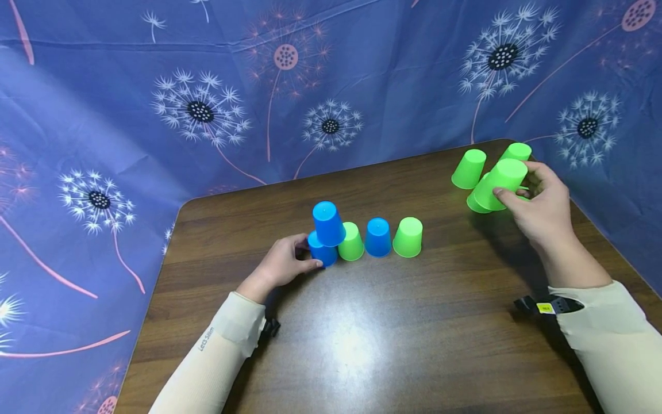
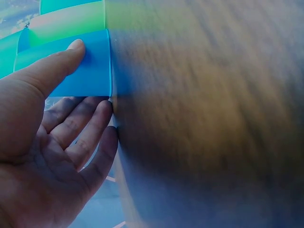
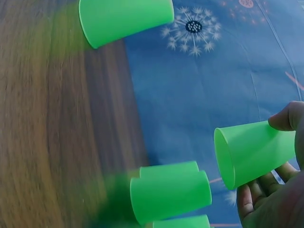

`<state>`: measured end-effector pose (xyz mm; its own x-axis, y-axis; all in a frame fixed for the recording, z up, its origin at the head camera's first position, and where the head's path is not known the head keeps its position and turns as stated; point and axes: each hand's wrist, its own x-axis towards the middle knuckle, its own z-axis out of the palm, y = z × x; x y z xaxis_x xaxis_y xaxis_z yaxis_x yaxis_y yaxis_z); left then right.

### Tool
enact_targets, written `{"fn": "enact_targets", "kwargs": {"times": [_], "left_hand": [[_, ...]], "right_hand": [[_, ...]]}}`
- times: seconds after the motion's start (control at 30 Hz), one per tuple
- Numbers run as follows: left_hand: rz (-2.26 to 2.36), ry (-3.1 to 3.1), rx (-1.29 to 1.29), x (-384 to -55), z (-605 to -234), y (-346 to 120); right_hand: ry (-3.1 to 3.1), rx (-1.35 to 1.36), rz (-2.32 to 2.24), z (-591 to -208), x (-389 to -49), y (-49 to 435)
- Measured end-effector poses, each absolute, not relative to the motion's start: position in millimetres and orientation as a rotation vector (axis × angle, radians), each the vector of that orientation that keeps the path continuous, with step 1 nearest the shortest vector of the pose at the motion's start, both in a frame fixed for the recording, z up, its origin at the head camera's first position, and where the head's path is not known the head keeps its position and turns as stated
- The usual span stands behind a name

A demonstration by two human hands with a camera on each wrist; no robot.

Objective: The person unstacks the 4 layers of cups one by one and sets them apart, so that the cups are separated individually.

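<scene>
Plainly, printed cloth [image 1: 398, 86] backs the table [image 1: 439, 345], whose far corners are rounded. Room to move lies at the table's middle and front; finish is glossy, dark wood grain. Right hand [image 1: 548, 201], at the table's far right, grasps a raised green cup [image 1: 504, 178] near other green cups [image 1: 469, 168]. Left hand [image 1: 281, 261], left of table centre, grips the lower blue cup [image 1: 322, 253], beneath the upper blue cup [image 1: 328, 224]. Cups: smooth, tapered, inverted.

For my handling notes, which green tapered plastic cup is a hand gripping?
The green tapered plastic cup held up in the right hand; no hand grips the other green cups.
</scene>
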<state>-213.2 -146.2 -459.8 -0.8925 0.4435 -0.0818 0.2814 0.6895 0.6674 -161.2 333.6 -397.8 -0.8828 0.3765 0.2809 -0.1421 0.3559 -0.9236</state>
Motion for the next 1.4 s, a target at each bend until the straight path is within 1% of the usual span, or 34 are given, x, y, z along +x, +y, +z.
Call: {"fn": "enact_targets", "kwargs": {"times": [0.3, 0.53, 0.8, 1.4], "left_hand": [[1.007, 2.661, 0.579, -214, -456, -145], [1.020, 2.638, 0.575, -213, -456, -144], [1.025, 2.633, 0.565, -212, -454, -144], [1.029, 2.633, 0.570, -212, -457, -147]], "right_hand": [[-2.031, -0.355, 1.603, -399, -156, 356], [-1.835, -0.465, 1.747, -402, -150, 374], [-2.072, -0.751, 1.430, -408, -147, 388], [-2.180, -0.943, 1.391, -427, -150, 408]]}}
